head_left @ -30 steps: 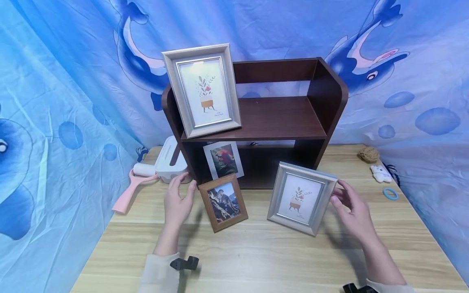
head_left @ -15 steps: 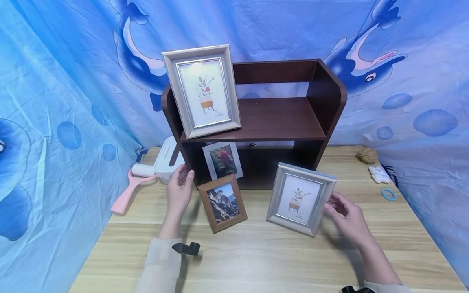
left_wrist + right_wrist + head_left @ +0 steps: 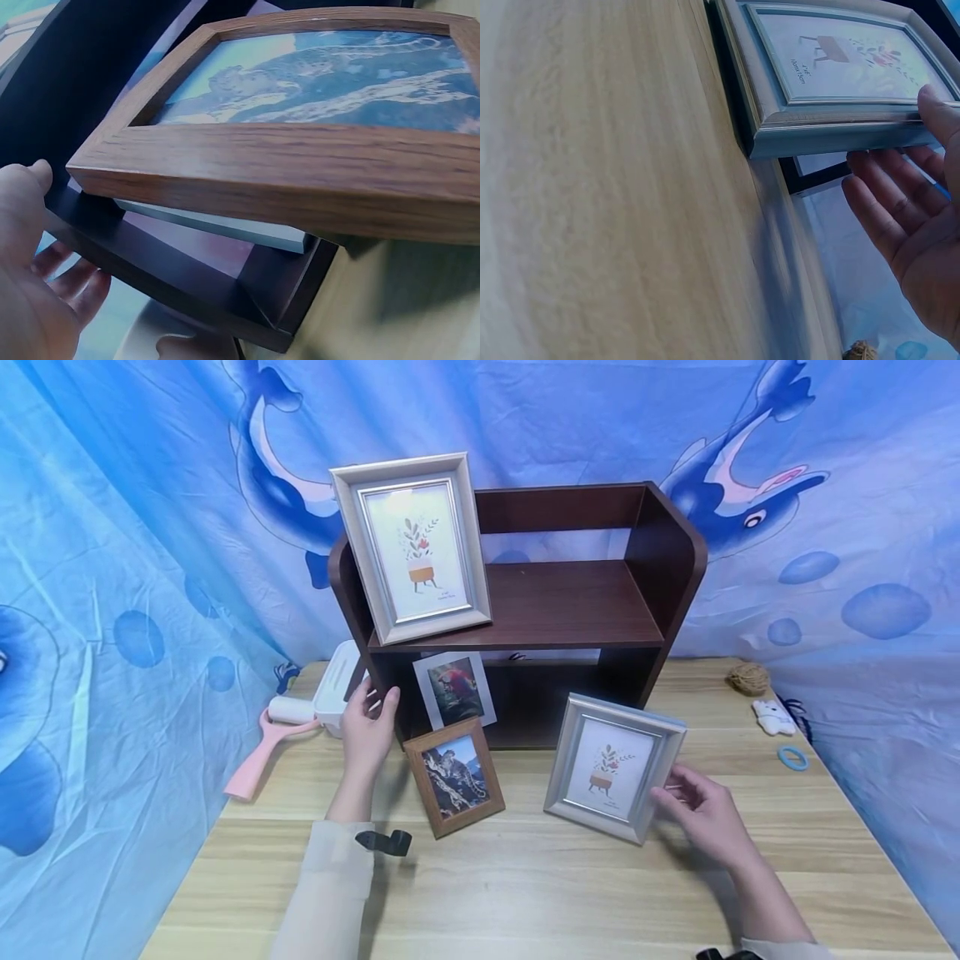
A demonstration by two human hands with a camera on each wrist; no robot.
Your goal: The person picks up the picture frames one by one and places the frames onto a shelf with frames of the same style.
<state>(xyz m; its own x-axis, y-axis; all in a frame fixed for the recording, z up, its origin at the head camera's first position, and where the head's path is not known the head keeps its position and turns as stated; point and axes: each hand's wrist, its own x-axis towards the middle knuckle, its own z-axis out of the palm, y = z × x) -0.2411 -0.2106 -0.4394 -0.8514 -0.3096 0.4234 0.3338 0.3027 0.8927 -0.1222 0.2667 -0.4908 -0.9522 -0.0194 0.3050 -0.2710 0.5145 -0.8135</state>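
Observation:
My left hand (image 3: 366,731) is at the left side panel of a dark brown two-tier shelf (image 3: 577,602). In the left wrist view its thumb overlaps the panel's front edge and the fingers lie loosely bent outside it; firm contact cannot be told. A wooden picture frame (image 3: 456,827) with a snow leopard photo stands just right of that hand. My right hand (image 3: 708,822) is at the right edge of a silver picture frame (image 3: 558,793), its thumb overlapping the edge in the right wrist view. The fingers are spread behind the frame, with a visible gap.
A larger silver frame (image 3: 480,560) leans on the upper shelf; a white frame (image 3: 483,681) with a parrot is below. Left stand a pink lint roller (image 3: 251,768) and white box (image 3: 333,689). A twine ball (image 3: 748,678), white figure (image 3: 773,717) and blue ring (image 3: 792,758) lie right.
My left hand has moved forward to the shelf's left side panel. The right hand has shifted left and slightly toward me along the silver frame's edge. The frames keep their places.

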